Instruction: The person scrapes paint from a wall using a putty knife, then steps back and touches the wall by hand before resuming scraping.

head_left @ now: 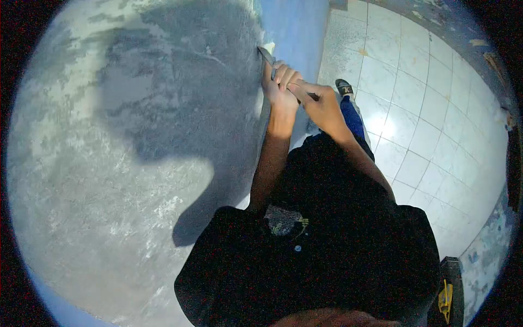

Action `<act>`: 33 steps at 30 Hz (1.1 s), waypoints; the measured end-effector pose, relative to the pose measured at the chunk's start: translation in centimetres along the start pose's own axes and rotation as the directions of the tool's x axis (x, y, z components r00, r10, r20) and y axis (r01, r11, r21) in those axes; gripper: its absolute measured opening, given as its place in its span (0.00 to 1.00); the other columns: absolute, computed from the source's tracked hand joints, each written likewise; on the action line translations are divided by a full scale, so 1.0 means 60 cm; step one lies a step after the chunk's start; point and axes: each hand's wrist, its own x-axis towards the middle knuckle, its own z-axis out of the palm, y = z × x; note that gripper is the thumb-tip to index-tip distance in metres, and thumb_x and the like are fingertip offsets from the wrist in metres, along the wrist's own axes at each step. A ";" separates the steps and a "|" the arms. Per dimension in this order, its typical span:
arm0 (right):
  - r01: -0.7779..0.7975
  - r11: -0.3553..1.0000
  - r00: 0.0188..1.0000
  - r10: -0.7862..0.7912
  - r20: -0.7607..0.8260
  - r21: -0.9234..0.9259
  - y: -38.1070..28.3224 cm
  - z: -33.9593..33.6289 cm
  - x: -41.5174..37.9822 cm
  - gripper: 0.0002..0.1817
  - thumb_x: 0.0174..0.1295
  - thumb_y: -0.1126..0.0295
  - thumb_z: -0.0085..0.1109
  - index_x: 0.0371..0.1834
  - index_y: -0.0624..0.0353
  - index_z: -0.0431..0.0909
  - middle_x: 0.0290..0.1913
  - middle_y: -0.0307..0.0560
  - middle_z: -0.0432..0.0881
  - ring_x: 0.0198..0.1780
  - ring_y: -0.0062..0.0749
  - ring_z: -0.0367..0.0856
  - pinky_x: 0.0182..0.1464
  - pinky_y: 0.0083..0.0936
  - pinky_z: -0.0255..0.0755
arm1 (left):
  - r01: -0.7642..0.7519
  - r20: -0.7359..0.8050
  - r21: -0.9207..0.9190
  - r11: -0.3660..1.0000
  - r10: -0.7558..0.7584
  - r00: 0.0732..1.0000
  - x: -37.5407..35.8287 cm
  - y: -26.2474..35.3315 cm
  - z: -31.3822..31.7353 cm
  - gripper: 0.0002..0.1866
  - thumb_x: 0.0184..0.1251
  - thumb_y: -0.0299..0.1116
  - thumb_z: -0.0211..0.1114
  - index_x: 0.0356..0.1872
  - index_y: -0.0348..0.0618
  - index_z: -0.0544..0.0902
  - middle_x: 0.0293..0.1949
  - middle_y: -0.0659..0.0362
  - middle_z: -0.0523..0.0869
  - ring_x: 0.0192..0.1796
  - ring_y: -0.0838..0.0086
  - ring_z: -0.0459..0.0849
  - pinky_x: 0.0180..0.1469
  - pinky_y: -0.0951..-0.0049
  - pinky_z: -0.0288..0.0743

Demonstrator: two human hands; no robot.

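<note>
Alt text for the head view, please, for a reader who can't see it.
Seen from above, a person in a black shirt presses a flat-bladed tool against a grey, patchy plastered wall, with both hands gripping it: the left hand nearer the blade, the right hand behind. To the right lies a white tiled floor, where one shoe shows.

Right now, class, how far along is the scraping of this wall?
Done: most of the wall shows bare grey with pale patches. In hand: both hands, left hand and right hand, grip a scraper pressed at the grey area's edge. Left: the blue painted strip beside it remains.
</note>
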 end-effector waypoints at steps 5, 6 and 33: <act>-0.098 0.992 0.993 0.102 -0.052 0.081 0.021 -0.018 0.044 0.14 0.58 0.63 0.56 0.30 0.65 0.80 0.20 0.34 0.72 0.21 0.13 0.63 0.23 0.14 0.58 | 0.087 -0.072 -0.016 0.996 -0.088 0.994 0.031 -0.022 0.012 0.20 0.63 0.50 0.51 0.29 0.41 0.70 0.24 0.64 0.71 0.24 0.80 0.70 0.25 0.82 0.64; -0.195 0.975 0.980 0.198 -0.025 0.109 0.012 -0.032 0.051 0.14 0.57 0.62 0.56 0.30 0.64 0.80 0.19 0.34 0.72 0.20 0.13 0.62 0.21 0.13 0.56 | 0.149 -0.059 -0.116 0.982 -0.157 0.986 0.026 -0.022 0.007 0.24 0.63 0.51 0.49 0.42 0.35 0.70 0.32 0.58 0.74 0.35 0.70 0.73 0.40 0.74 0.68; 0.282 -0.156 0.949 0.188 0.252 -0.947 0.663 -0.563 -0.311 0.14 0.54 0.58 0.56 0.20 0.55 0.75 0.20 0.42 0.78 0.21 0.27 0.78 0.19 0.25 0.68 | 0.721 -0.852 0.521 0.456 0.336 0.403 -0.984 -0.384 -0.698 0.19 0.59 0.49 0.54 0.42 0.47 0.76 0.34 0.59 0.78 0.37 0.72 0.76 0.38 0.64 0.72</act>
